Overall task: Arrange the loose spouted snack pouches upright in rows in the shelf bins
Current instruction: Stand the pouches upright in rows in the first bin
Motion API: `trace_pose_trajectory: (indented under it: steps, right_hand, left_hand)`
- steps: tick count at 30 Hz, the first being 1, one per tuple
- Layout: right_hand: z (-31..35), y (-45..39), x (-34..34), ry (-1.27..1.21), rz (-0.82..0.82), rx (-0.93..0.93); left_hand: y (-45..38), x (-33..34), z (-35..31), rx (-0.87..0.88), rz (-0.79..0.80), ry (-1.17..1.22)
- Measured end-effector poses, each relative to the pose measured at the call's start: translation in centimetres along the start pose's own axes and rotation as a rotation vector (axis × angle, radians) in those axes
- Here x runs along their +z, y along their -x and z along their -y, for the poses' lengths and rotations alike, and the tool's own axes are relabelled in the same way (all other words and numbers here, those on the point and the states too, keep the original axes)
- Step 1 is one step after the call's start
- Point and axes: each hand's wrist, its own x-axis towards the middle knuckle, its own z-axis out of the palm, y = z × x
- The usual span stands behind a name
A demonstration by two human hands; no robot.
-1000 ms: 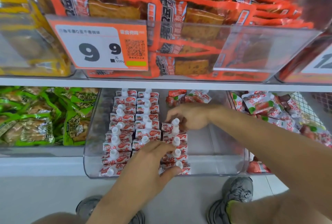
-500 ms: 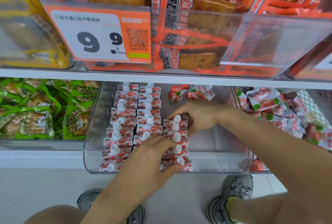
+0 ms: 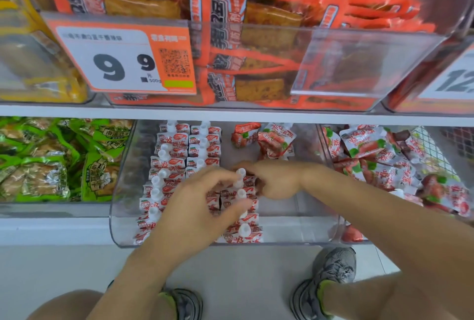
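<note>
Since 0.5 s ago the left hand [image 3: 197,207] has lifted, fingers curling over the third row of pouches [image 3: 241,207] at frame centre in the clear bin [image 3: 307,232]; its grip is hard to tell. The right hand [image 3: 275,181] pinches the row's rear pouch. Loose pouches [image 3: 272,140] lie behind; green packets [image 3: 51,160] fill the left bin.

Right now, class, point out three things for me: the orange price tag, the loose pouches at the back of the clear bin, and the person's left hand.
orange price tag [image 3: 123,59]: head view, its white number panel.
loose pouches [image 3: 274,140]: head view, front of the largest one.
left hand [image 3: 197,207]: head view, back of the hand.
</note>
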Motion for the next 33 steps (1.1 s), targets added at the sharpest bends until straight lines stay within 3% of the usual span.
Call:
trace_pose_trajectory:
  steps: [2,5,10,15,17,21,33]
  right_hand:
    - [0.2,0.0,0.1,-0.027,0.031,0.003]
    - [0.5,0.1,-0.6,-0.026,0.042,0.022]
    - [-0.3,0.8,-1.3,-0.122,0.012,0.115]
    - [-0.7,3.2,-3.2,0.113,-0.551,0.214]
    - [-0.9,3.8,-3.9,0.203,-0.644,0.252]
    - [-1.9,2.9,-4.7,0.306,-0.521,0.398]
    - [-1.9,0.7,-4.9,0.331,-0.325,0.521]
  left_hand:
    - [-1.5,0.4,0.3,0.022,-0.010,-0.113]
    - [-3.5,1.1,0.9,0.014,0.102,-0.250]
    - [-5.1,2.1,1.8,-0.025,0.207,-0.257]
    - [-5.6,2.0,2.3,-0.042,0.188,-0.242]
    - [-5.5,1.9,2.2,-0.032,0.187,-0.237]
    - [-5.2,1.8,2.2,-0.012,0.178,-0.243]
    - [-4.8,1.4,2.2,-0.016,0.162,-0.190]
